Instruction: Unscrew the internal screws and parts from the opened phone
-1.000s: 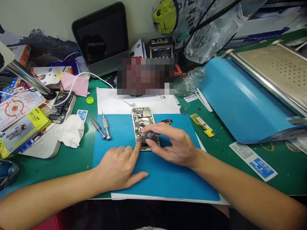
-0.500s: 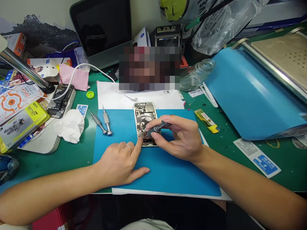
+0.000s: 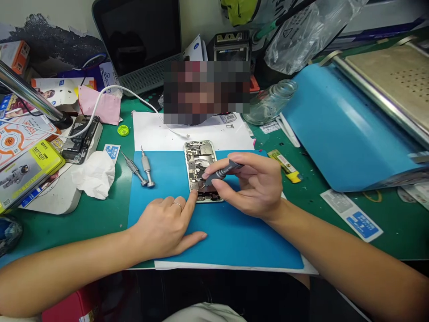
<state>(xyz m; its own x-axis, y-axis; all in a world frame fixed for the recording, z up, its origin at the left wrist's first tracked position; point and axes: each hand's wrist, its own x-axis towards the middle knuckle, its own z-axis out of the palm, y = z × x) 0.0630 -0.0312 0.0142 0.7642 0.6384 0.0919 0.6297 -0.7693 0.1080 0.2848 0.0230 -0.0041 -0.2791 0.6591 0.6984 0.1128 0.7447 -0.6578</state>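
Grey screwdriver (image 3: 224, 172), pinched by the right hand (image 3: 259, 190), leans over the opened smartphone (image 3: 203, 154) at the mat's (image 3: 241, 235) twelve o'clock; upright likely works better. The left hand (image 3: 166, 223), thumb spread wide, touches the smartphone's seven o'clock.

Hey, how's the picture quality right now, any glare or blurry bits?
Head view: bright sheen on the blue sheet and a shine along the metal pole; head view: a dark reflection in the screen; head view: mosaic blocks cover something by the white paper; head view: fine detail where the driver meets the phone is too small to make out.
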